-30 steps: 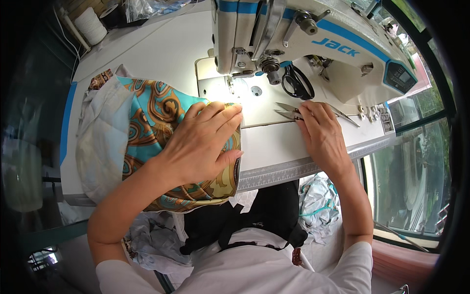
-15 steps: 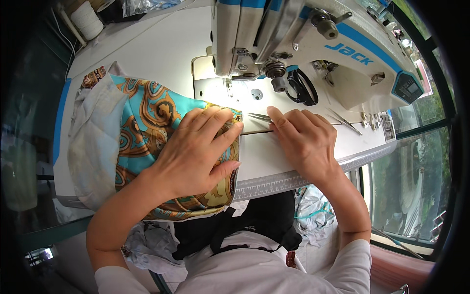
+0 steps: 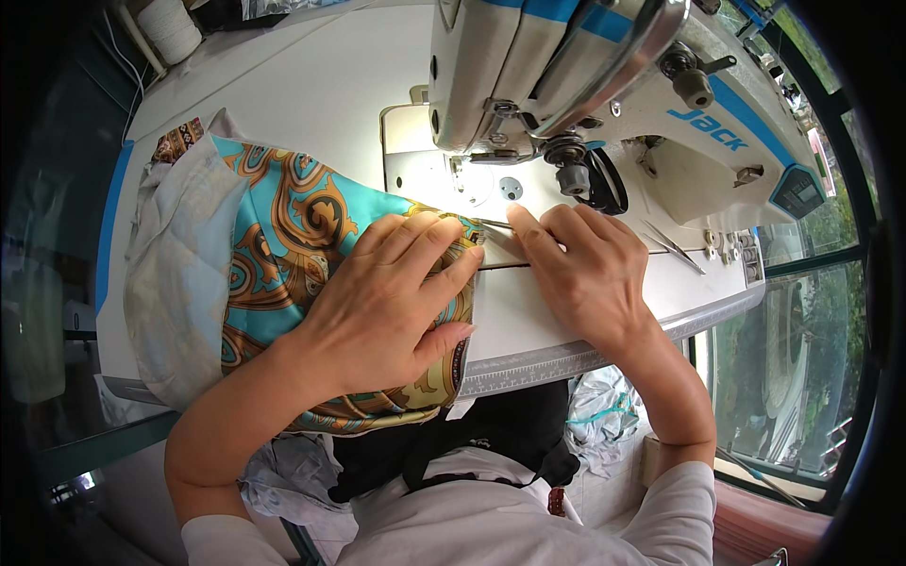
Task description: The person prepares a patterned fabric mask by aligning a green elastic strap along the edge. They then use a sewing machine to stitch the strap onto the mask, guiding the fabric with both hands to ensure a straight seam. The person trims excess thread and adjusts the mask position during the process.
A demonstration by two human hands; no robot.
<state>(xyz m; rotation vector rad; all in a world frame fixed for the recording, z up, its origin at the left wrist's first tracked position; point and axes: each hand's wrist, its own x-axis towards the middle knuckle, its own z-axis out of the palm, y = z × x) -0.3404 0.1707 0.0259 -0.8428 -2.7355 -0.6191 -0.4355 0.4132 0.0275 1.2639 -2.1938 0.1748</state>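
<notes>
My left hand [image 3: 387,302] lies palm down on a turquoise, brown and gold patterned fabric [image 3: 302,212], thumb apart from the fingers. Its fingertips press near the fabric's right edge. My right hand [image 3: 590,269] is closed around a small pointed metal tool [image 3: 498,224] with two slim blades. The tips are at the fabric's upper right corner, close to my left index finger; most of the tool is hidden inside my fist. Along the fabric's left side, its pale reverse [image 3: 179,283] is folded over. The sewing machine's needle area [image 3: 464,174] is lit just beyond the corner.
The white and blue sewing machine [image 3: 566,75] stands over the table [image 3: 321,85]. Black-handled scissors [image 3: 609,179] lie under its arm. Tweezers [image 3: 672,247] and several bobbins [image 3: 722,245] are at the right. A ruler strip [image 3: 538,366] runs along the front edge. A thread cone [image 3: 170,30] stands far left.
The fabric's right edge and my left hand have shifted slightly right. The metal tool's tips now meet the fabric corner, where a small gap showed before. My view of the machine has shifted.
</notes>
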